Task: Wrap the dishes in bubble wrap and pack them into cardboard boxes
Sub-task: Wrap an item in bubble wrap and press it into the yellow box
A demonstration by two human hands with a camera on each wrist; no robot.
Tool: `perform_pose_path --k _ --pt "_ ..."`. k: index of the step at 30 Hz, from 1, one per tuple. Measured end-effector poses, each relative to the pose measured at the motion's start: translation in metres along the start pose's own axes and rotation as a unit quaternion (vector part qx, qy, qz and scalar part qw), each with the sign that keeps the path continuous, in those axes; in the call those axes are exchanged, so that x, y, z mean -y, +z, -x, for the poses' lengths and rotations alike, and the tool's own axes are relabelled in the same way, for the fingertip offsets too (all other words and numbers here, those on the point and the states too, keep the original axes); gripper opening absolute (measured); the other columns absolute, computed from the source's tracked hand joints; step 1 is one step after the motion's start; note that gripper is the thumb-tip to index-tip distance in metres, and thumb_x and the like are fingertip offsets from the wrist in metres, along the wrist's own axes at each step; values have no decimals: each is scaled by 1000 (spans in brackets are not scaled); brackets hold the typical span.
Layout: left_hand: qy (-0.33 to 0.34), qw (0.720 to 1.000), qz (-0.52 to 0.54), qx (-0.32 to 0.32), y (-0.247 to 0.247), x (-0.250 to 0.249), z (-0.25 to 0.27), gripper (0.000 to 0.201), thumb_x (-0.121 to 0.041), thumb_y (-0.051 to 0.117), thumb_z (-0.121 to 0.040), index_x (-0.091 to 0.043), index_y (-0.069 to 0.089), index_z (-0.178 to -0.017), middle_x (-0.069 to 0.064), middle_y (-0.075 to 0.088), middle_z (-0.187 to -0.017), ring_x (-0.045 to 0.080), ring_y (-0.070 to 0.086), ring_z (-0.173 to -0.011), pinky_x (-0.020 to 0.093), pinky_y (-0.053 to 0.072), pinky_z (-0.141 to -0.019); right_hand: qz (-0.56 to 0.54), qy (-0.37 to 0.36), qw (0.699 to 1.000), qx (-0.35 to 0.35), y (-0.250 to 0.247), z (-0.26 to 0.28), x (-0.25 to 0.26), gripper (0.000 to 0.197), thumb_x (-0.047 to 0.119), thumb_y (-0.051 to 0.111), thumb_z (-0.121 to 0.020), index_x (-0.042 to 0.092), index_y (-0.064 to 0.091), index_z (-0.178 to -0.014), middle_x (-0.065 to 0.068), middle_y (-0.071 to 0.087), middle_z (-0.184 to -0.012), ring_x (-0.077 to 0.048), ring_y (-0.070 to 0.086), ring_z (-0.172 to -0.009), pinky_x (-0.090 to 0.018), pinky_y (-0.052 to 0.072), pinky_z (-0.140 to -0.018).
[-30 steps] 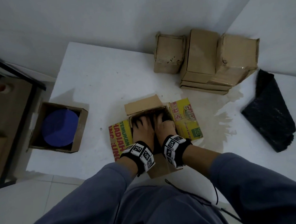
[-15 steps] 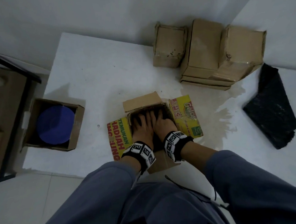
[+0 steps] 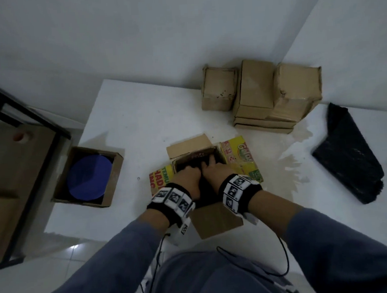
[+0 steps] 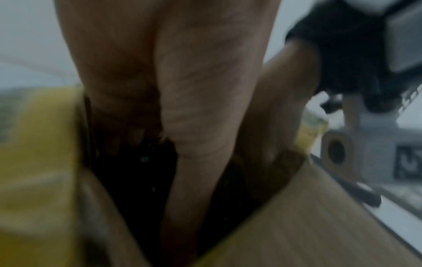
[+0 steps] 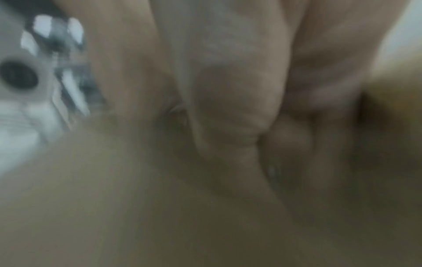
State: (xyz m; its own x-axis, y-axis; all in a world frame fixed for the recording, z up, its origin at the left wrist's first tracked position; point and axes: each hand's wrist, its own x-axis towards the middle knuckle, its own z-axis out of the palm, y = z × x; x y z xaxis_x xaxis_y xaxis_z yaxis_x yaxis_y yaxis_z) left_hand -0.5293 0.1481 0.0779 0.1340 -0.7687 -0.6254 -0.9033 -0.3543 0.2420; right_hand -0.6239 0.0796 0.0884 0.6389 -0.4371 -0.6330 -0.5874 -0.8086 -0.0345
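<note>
An open cardboard box (image 3: 189, 146) with yellow printed flaps (image 3: 241, 159) stands at the middle of the white table (image 3: 140, 118). Inside it lies a dark wrapped bundle (image 3: 197, 161), mostly hidden under my hands. My left hand (image 3: 186, 177) and my right hand (image 3: 214, 169) lie side by side in the box and press down on the bundle. In the left wrist view my left hand (image 4: 194, 90) reaches down onto the dark bundle (image 4: 137, 171) between the box walls. The right wrist view shows only my blurred right hand (image 5: 228, 90) close up.
A second open box (image 3: 112, 181) at the table's left edge holds a blue plate (image 3: 89, 176). Several shut cardboard boxes (image 3: 262, 93) are stacked at the back by the wall. A folded black bubble wrap sheet (image 3: 346, 156) lies on the right. A wet stain (image 3: 296, 159) spreads between it and the box.
Both hands have stayed in the box on the bundle, fingers pushed a little deeper. The head view has shifted slightly.
</note>
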Motion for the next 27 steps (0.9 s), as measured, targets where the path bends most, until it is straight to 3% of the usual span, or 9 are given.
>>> perform_pose_path --k 2,5,9,15,18,20,24,25,27 --pt "27 989 79 -120 -13 16 12 30 -23 63 -86 -17 63 -115 7 62 -114 26 62 -99 41 56 -84 -5 -26 998 -57 7 20 -2 39 19 54 -95 7 44 -131 -20 45 -131 -35 62 -101 -40 43 -69" --pt "-15 957 125 -261 -23 48 17 22 -19 68 -82 -21 64 -104 7 51 -109 27 55 -98 41 52 -83 -15 -53 997 -54 21 48 -2 38 47 58 -89 16 56 -112 -10 59 -107 -30 63 -91 -35 49 -71" --pt "-65 941 288 -165 -20 66 21 8 -19 62 -93 -21 57 -98 9 65 -89 31 65 -83 39 55 -73 -18 -76 996 -30 22 65 -1 45 63 51 -87 21 64 -96 -5 61 -90 -26 61 -78 -35 54 -69" --pt "-135 921 308 -195 4 62 34 29 -26 64 -92 -20 42 -110 10 64 -96 30 62 -84 43 56 -75 66 -59 996 -8 20 73 -9 30 45 62 -91 15 65 -93 -5 64 -94 -25 63 -78 -35 52 -64" --pt "-169 862 434 -201 21 55 44 54 -21 75 -83 -19 31 -114 16 58 -108 32 62 -91 48 58 -77 51 4 997 -57 20 77 -28 20 33 65 -91 15 64 -101 -6 53 -108 -28 60 -86 -36 42 -62" --pt "-178 786 566 -174 34 48 51 72 -13 82 -77 -25 24 -118 19 52 -120 35 64 -98 50 60 -77 33 49 991 -119 26 82 -43 17 23 64 -90 16 63 -106 -7 50 -117 -29 58 -94 -37 43 -65" --pt "-223 618 749 -89 50 42 62 97 -15 81 -81 -37 9 -143 16 53 -125 33 69 -97 51 58 -86 -96 120 952 -264 58 85 -67 64 17 71 -79 18 43 -137 -11 33 -144 -34 50 -114 -42 51 -82" --pt "-222 612 756 -76 51 43 63 96 -20 79 -83 -33 11 -149 12 56 -123 32 67 -100 51 57 -88 -172 139 933 -285 66 84 -70 70 19 71 -78 16 38 -140 -13 31 -144 -36 51 -115 -43 51 -84" --pt "-195 661 721 -78 49 45 62 73 -27 76 -86 -15 37 -146 7 65 -118 25 65 -105 42 55 -88 -372 186 870 -264 78 82 -74 69 25 67 -85 13 32 -143 -14 35 -143 -39 52 -116 -43 49 -88"
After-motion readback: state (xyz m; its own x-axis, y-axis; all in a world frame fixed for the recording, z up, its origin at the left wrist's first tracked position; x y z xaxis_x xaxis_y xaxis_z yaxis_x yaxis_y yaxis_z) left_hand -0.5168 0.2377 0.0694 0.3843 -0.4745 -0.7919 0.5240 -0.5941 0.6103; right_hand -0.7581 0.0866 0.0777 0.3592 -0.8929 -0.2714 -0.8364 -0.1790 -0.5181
